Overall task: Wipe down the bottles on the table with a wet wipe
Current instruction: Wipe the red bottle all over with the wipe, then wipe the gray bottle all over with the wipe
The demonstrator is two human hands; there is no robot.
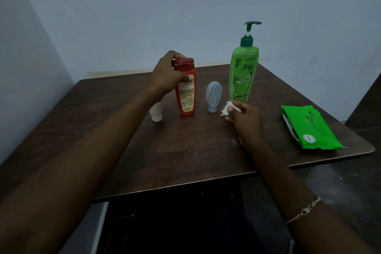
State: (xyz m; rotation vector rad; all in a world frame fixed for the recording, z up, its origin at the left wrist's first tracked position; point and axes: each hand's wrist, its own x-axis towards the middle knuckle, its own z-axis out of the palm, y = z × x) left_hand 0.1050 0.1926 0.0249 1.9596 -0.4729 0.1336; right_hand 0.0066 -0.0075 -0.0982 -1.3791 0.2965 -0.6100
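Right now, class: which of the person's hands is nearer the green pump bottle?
Right. The right hand, pinching the wipe, sits at the base of the green pump bottle; the left hand grips the red bottle, off to its left.

I see a matt, scuffed wood-grain table [185, 150], smooth glossy plastic on the red bottle [186, 97] and green pump bottle [243, 72], shiny film on the wipes pack [309, 128], and a crumpled, cloth-like wet wipe [226, 107].

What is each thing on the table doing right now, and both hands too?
Red bottle: upright, cap shut, held by left hand.
Green pump bottle: upright, pump head raised.
Grey bottle: standing on its cap, untouched.
White tube: standing on its cap, partly hidden.
Wet wipe: crumpled, in right hand.
Wipe pack: lying flat.
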